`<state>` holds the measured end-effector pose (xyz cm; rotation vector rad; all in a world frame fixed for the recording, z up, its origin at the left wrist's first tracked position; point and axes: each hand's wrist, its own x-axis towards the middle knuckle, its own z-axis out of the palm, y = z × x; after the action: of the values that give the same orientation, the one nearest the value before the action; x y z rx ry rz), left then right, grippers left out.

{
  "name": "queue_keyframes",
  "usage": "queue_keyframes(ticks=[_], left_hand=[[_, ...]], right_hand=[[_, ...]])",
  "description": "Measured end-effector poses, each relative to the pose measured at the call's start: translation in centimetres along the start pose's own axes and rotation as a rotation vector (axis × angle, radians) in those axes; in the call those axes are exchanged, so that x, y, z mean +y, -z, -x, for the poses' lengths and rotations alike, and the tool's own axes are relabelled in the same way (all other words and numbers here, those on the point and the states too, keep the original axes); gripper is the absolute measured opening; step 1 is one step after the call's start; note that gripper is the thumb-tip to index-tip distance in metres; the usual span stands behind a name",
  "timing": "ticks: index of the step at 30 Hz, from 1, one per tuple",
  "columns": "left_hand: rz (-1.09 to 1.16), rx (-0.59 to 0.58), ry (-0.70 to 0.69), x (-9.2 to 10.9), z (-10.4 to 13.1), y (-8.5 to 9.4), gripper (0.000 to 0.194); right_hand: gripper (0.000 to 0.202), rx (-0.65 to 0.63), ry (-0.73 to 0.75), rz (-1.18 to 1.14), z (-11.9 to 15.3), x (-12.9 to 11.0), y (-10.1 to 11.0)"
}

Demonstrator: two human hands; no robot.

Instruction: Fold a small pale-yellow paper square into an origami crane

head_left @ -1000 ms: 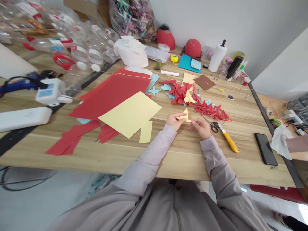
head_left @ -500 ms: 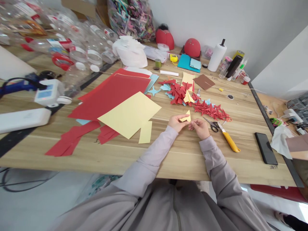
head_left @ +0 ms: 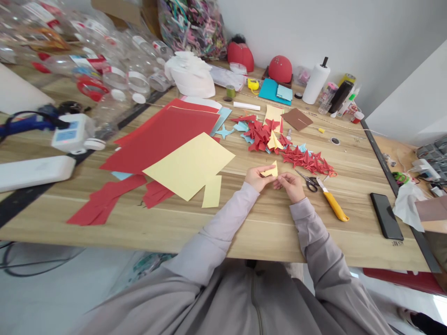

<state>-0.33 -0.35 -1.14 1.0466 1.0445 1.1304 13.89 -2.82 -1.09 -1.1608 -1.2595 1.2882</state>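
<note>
Partly hidden by the fingers, one yellow piece [head_left: 274, 168] is pinched by the left hand [head_left: 256, 179] above the table [head_left: 265, 228], its lower corner gripped by the right hand's [head_left: 291, 186] fingertips. The red stars [head_left: 259, 136] overlap and cannot be counted; bottles [head_left: 137, 83] are cut off at left. One scissors [head_left: 310, 184], one knife [head_left: 334, 204] and one phone [head_left: 386, 215] are noted.

Wooden table [head_left: 265, 237]; scissors [head_left: 308, 181], yellow cutter [head_left: 334, 204], phone [head_left: 386, 215]
</note>
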Motion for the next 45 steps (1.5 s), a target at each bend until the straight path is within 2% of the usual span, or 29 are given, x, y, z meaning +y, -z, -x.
queue_keyframes(ticks=[10,17,23,31,35,40,45], left_hand=[[0.065,-0.009,-0.035,-0.9,-0.3,-0.1,0.050],[0.098,-0.014,-0.004,-1.2,-0.2,-0.3,0.051],[0.186,-0.022,0.043,-1.8,-0.5,-0.4,0.056],[0.072,0.057,-0.044,-0.7,0.0,-0.5,0.048],[0.015,0.055,-0.043,-0.5,0.3,-0.6,0.052],[0.045,0.070,-0.018,-0.3,0.3,-0.6,0.054],[0.059,0.093,-0.048,0.1,0.2,-0.4,0.049]], right_hand=[[0.030,0.017,-0.010,-0.016,0.0,-0.1,-0.2],[0.032,0.040,-0.036,-0.006,0.0,0.2,-0.5],[0.028,-0.006,0.020,-0.037,0.1,0.0,-0.3],[0.030,-0.008,-0.016,-0.092,0.0,0.1,-0.3],[0.029,0.008,0.016,-0.082,0.0,0.1,-0.4],[0.028,0.002,0.016,-0.115,0.1,-0.1,-0.5],[0.025,0.138,0.040,-0.087,0.1,-0.3,-0.6]])
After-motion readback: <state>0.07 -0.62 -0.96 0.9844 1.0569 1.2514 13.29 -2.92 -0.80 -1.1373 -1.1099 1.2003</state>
